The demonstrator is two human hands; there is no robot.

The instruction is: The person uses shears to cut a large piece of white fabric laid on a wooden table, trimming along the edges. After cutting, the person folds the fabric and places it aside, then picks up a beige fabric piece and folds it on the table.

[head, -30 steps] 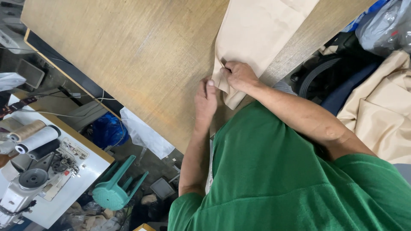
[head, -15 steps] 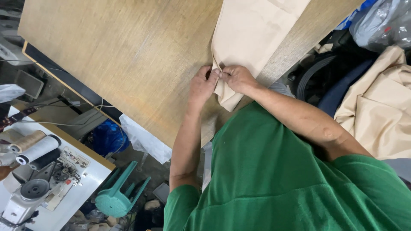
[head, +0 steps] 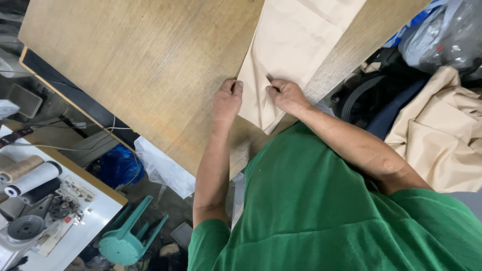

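Left hand (head: 227,103): fingers curled, knuckles up, tips pressing at the left edge of the beige fabric panel (head: 291,50). Whether they pinch the edge or only press on it cannot be told from this angle. Right hand (head: 285,95): fingers bent under, closed down onto the cloth itself, nothing else held.

Change noted against 0.5 s ago: the 2 hands were then together at 1 spot on the cloth's near corner; now they sit apart, the left at the cloth's edge, the right further in on the panel. At 1.0 s ago the left hand lay below the right, at the table's near edge. Reading: the work has gone from gripping 1 corner to spreading or flattening the near end of the panel. That is a judgement.

The panel lies flat on the wooden table (head: 140,65), its near corner reaching the table's edge, by the person's green shirt (head: 321,211).

Outward: more beige cloth (head: 442,135) heaped at right; a teal stool (head: 128,238) on the floor; thread spools (head: 30,175) on a white machine table at lower left.
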